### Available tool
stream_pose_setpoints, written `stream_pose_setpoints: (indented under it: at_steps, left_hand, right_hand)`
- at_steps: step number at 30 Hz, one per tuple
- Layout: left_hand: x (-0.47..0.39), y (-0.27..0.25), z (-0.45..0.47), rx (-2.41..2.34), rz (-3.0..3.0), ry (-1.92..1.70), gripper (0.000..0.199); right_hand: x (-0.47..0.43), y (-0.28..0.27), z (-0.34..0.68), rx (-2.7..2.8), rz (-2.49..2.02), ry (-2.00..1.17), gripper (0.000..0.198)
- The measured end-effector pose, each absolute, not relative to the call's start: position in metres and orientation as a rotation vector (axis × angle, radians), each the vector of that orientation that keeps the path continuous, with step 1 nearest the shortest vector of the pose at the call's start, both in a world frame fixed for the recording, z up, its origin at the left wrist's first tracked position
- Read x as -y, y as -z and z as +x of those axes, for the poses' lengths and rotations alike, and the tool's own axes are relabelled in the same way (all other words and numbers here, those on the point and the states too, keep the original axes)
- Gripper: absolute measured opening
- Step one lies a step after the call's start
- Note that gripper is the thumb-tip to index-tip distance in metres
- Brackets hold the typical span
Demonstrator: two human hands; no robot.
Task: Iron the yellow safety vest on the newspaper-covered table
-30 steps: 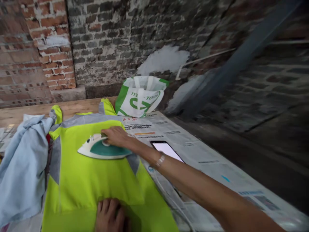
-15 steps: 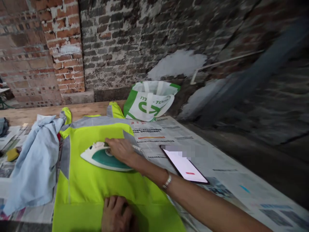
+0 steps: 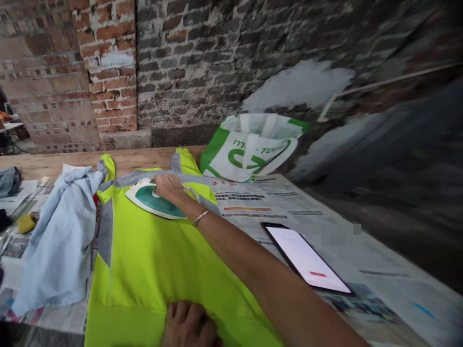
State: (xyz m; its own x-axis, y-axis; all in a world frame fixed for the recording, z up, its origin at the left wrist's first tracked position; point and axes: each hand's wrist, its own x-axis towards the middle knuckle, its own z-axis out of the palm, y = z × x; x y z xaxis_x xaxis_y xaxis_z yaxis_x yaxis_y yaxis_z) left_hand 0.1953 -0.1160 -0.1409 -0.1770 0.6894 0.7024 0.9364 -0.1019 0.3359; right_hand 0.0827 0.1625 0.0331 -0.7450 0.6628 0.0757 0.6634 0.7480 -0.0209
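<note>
A fluorescent yellow sweatshirt (image 3: 141, 260) with grey panels lies spread out, its sleeves toward the wall. My right hand (image 3: 169, 188) is wrapped round the handle of a white and green clothes iron (image 3: 159, 206). The iron rests on the upper part of the sweatshirt, just below the grey shoulder band, its tip pointing left. Down at the hem, my left hand (image 3: 188, 325) presses on the fabric with curled fingers, gripping it; part of this hand is cut off by the lower edge.
A light blue garment (image 3: 61, 246) lies at the left, near a yellow sponge-like block (image 3: 26, 223). On the right, a lit phone (image 3: 307, 258) rests on newspaper (image 3: 285, 200). A white and green bag (image 3: 249, 149) stands at the back by the brick wall (image 3: 195, 62).
My right hand has slid the iron away from me, from the sweatshirt's middle up toward the shoulders. The left hand stays at the hem. The view has shifted slightly.
</note>
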Motion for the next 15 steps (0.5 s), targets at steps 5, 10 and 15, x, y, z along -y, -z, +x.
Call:
stream_pose_setpoints:
  at_steps: [5,10,15]
  left_hand:
    - [0.118,0.130,0.186,1.828,-1.845,1.148,0.028]
    - [0.124,0.111,0.178,1.821,-1.936,1.079,0.026]
    - [0.125,0.106,0.178,1.826,-1.931,1.086,0.029]
  right_hand:
    - [-0.110,-0.039,0.140,2.983,-0.950,-0.053,0.029]
    - [-0.052,-0.039,0.196,3.118,-0.808,-0.163,0.027]
    - [-0.041,-0.037,0.197,3.082,-0.862,-0.087,0.030]
